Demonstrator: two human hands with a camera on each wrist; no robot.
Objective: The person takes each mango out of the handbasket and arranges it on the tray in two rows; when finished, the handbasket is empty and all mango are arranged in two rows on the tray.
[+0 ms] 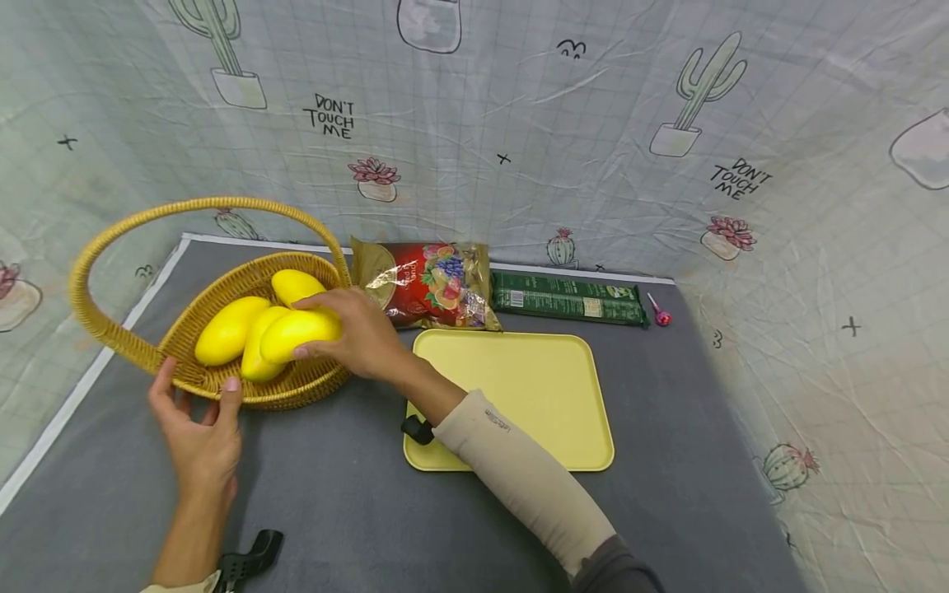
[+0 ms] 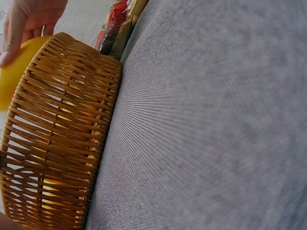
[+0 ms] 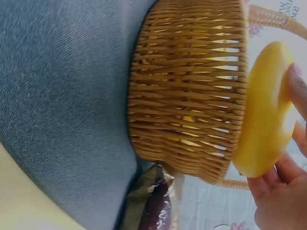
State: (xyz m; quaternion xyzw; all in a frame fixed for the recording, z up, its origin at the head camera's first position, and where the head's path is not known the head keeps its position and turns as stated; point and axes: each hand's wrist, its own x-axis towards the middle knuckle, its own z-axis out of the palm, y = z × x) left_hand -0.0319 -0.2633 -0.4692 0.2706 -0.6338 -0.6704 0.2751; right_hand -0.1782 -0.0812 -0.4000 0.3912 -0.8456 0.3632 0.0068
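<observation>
My right hand (image 1: 363,333) holds a yellow mango (image 1: 296,334) between thumb and fingers, at the top of a wicker basket (image 1: 296,399). In the right wrist view, the held mango (image 3: 266,115) is beside the basket's rim, with fingertips on its side and end. Several other yellow mangoes (image 1: 231,329) lie inside the basket. At the near left of the basket, my left hand (image 1: 198,432) grips the rim close to the foot of the tall arched handle (image 1: 215,203). Some of its fingers are partly hidden by the thumb and rim.
A yellow tray (image 1: 519,395) lies right of the basket, under my right forearm. Behind it are a red and gold fruit-print bag (image 1: 430,284), a long green packet (image 1: 567,296) and a pink lollipop (image 1: 661,317). A patterned cloth hangs behind the table.
</observation>
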